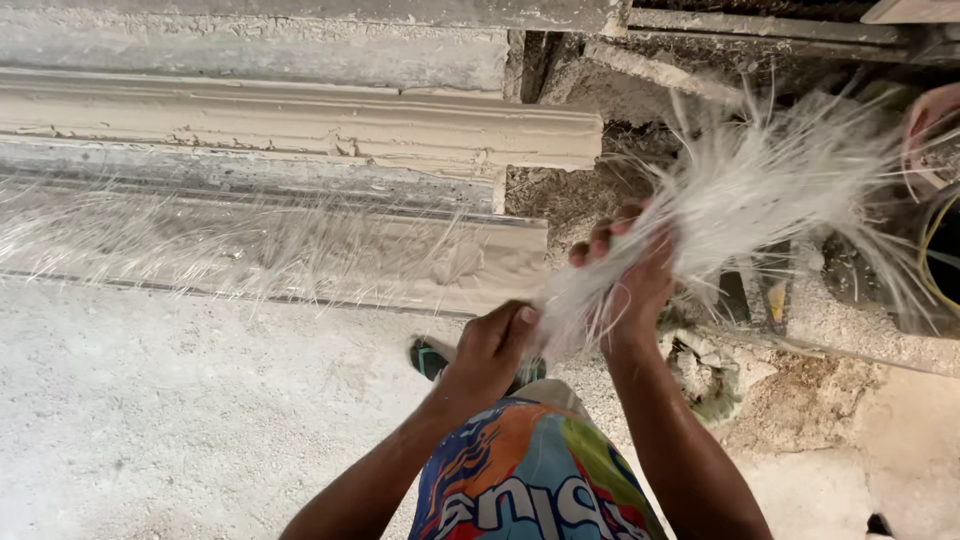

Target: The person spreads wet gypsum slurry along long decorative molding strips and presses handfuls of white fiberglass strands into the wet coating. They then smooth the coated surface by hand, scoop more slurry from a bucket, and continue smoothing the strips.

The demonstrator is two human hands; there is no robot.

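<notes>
Your left hand [490, 345] pinches the narrow end of the white fibre bundle [740, 200], fingers closed; your right hand [630, 270] grips it higher, fingers curled around the strands. Keep both grips firm, tease the splayed tips apart evenly above the plaster moulding [300, 130].

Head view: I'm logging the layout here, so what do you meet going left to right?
Fibres spread on moulding → left hand → right hand → fibre bundle → dark container.

fibre bundle [760, 190]: tips blurred | sandal [432, 358]: mostly hidden behind left hand [490, 345]
</notes>
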